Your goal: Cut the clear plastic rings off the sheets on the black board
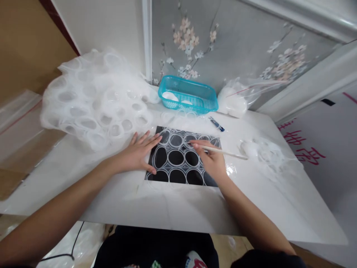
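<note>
A black sheet [176, 158] lies flat on the white table, covered by a clear film with rows of white-edged round cutouts. Spread over the left edge of the sheet, my left hand [139, 152] presses down with its fingers apart. My right hand [212, 160] grips a thin pale stick [227, 152], probably a brush or tool handle. Its tip points left onto the upper right part of the film and is partly hidden by the fingers.
A big heap of clear film with holes [97, 100] stands at the left. Behind the sheet are a blue plastic basket [189, 83] with white round pieces and a small blue item [216, 124]. A plastic bag [235, 98] and film scraps [267, 154] lie to the right.
</note>
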The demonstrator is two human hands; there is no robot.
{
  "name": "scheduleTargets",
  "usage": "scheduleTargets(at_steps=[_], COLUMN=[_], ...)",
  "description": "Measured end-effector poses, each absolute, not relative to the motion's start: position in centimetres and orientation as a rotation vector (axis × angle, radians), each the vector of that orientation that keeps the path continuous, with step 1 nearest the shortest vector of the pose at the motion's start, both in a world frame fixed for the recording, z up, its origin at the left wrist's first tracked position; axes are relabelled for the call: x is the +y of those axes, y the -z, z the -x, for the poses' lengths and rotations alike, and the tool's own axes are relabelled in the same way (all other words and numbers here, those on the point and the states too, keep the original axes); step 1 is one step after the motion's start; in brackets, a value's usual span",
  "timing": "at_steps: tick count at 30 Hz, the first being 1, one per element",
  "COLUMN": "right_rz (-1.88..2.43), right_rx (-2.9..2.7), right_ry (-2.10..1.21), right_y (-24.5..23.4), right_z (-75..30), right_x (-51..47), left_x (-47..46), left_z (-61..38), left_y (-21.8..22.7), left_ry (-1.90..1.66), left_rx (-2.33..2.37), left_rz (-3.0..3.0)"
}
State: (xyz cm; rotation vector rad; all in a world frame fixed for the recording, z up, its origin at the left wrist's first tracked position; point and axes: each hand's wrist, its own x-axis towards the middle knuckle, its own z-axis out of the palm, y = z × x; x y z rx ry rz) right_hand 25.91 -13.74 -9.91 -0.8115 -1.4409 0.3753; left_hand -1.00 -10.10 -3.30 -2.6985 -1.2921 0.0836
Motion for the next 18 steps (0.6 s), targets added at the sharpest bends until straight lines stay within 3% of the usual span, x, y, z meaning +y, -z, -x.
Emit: scheduleTargets(at_steps=[4, 10, 18], right_rz=[0.841, 0.874, 0.953], right_rx=[-1.590, -1.307, -1.640], right_ry=[-0.325, 0.028, -0.454], right_y=[10.7, 9.5, 12.6], right_z=[-25.3, -26.8, -23.7], right_x=[-14.5, -14.7, -15.0], left_x=[-10.8, -11.4, -10.5], left_z=[0.5, -2.2, -3.7], left_y=[2.4, 1.8, 5.4], left_ry=[-0.119, -0.048, 0.004], left_rx=[-1.191, -1.134, -1.145], left_rz=[2.728, 2.703, 2.607])
